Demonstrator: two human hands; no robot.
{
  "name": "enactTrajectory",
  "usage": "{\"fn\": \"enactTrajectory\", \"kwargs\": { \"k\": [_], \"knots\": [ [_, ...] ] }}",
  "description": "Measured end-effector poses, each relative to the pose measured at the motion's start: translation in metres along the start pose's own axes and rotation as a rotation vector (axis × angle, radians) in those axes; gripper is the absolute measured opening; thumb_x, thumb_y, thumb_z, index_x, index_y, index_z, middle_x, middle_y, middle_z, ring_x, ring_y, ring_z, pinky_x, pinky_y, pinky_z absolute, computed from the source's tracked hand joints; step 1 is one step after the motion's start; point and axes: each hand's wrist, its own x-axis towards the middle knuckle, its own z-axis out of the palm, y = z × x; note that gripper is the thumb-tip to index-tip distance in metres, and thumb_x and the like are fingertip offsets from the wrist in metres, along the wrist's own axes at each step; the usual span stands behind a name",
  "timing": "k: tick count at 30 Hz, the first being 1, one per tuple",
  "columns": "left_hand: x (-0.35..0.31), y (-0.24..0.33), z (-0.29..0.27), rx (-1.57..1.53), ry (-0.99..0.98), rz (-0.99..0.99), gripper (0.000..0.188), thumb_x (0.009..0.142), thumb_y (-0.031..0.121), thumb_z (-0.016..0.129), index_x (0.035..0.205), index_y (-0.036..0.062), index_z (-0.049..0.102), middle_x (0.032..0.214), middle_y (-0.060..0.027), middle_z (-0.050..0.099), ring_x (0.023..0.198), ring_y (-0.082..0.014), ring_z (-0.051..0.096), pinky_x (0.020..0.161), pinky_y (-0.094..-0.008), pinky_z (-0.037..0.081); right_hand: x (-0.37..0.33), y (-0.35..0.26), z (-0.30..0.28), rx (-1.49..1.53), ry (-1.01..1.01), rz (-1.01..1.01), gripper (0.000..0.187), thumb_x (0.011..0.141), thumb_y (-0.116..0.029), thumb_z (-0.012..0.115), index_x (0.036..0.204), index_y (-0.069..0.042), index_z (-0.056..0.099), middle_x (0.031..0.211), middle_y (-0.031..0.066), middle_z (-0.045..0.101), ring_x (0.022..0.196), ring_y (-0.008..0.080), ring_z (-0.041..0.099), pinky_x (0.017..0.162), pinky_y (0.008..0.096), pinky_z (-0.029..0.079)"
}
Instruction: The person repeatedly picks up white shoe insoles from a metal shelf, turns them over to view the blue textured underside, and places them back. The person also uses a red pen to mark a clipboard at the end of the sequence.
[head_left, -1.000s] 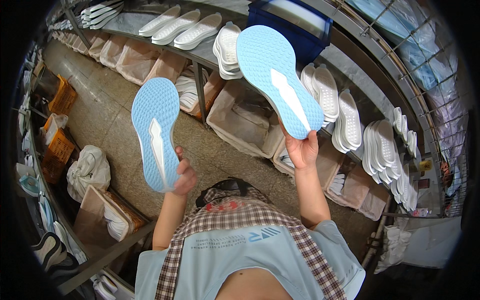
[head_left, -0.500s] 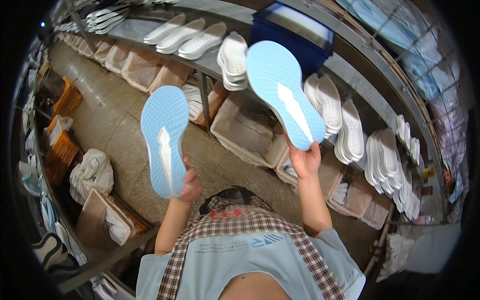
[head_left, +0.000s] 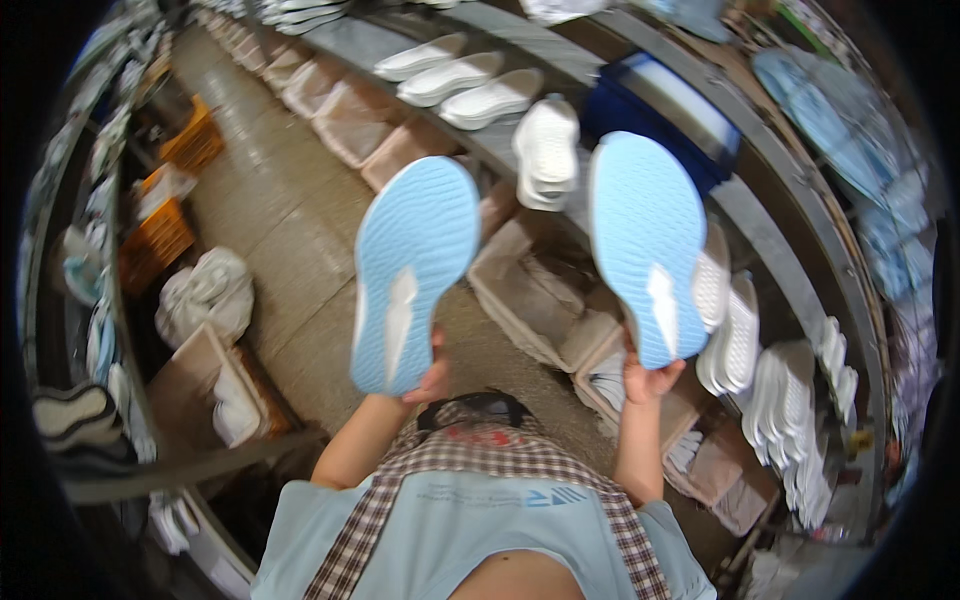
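Note:
My left hand (head_left: 432, 376) grips a shoe sole (head_left: 425, 225) by its heel end, the fingers wrapped along its right edge. This sole is light blue and textured, with a white pointed patch toward the heel, and it leans to the right at the top. In my right hand (head_left: 652, 381) is a matching blue shoe sole (head_left: 648, 215), also pinched at the heel end. Both soles are held up side by side, apart from each other, with the blue patterned faces showing. Behind the right one, stacked white soles (head_left: 547, 150) stand on a metal shelf (head_left: 480, 142).
A blue crate (head_left: 712, 135) sits on the shelf behind the right sole. Lined bins (head_left: 515, 290) line the floor below it. More white soles (head_left: 785, 400) are stacked at the right. On the left are a tied white sack (head_left: 208, 297), orange crates (head_left: 155, 240) and another rack.
The view has shifted, and the surroundings sit farther right. The left sole has risen and tilted more to the right. The right sole has come lower and more upright, nearly level with the left.

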Motion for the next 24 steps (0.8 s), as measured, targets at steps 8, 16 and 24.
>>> {"fn": "enactTrajectory", "kwargs": {
  "k": [8,16,24],
  "knots": [
    [0.001,0.002,0.006,0.066,-0.065,0.012,0.065,0.086,0.055,0.040,0.121,0.0001,0.040,0.079,-0.0276,0.054,0.037,-0.0202,0.045,0.031,-0.0268,0.032,0.005,0.003,0.016,0.151,-0.104,0.127,0.078,0.074,-0.016,0.073,0.139,-0.015,0.031,0.145,0.0116,0.024,0.134,0.0316,0.021,0.082,0.0395,0.050],
    [0.003,-0.001,0.003,0.042,-0.136,0.008,0.063,0.087,0.054,0.039,0.121,0.0001,0.039,0.079,-0.0258,0.055,0.037,-0.0196,0.047,0.030,-0.0259,0.031,0.006,0.003,0.019,0.137,-0.103,0.133,0.075,0.075,-0.014,0.072,0.138,-0.013,0.032,0.145,0.0118,0.025,0.134,0.0314,0.021,0.085,0.0394,0.049],
    [0.004,-0.001,0.008,0.109,-0.223,-0.018,0.064,0.088,0.055,0.035,0.119,-0.0012,0.040,0.077,-0.0284,0.056,0.039,-0.0207,0.050,0.034,-0.0272,0.033,0.004,0.005,0.018,0.144,-0.075,0.120,0.076,0.074,-0.014,0.073,0.138,-0.014,0.032,0.144,0.0118,0.025,0.133,0.0319,0.021,0.083,0.0410,0.051]
  ]
}}
